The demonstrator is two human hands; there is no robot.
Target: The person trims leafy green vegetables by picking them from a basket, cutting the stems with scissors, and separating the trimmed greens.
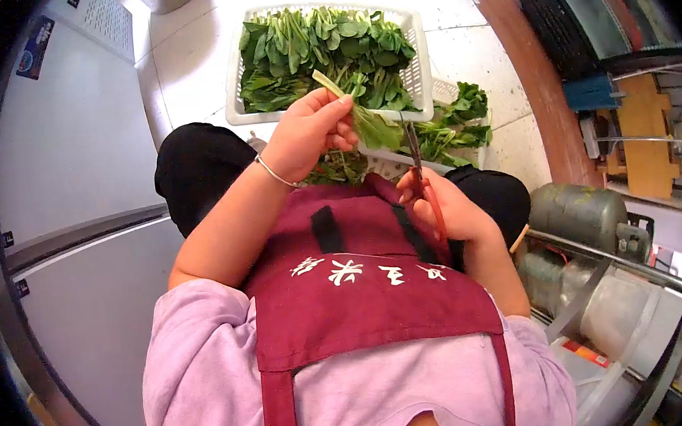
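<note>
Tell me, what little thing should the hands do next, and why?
Perhaps the right hand should bring the scissors toward the stem. The left hand is holding the leafy green with its pale stem end sticking out, and the scissors are close by, near the leaves rather than at that end.

White latticed basket (424, 58) with deep-green leaves (288, 45). At its lower edge, held greens (374, 128) show a pale yellow-green stem (328, 81); scissors (417, 163) have red handles, the thin blades seemingly dark grey. Below the basket, a maroon apron (364, 307), white-lettered, over a lilac shirt (199, 344).
</note>
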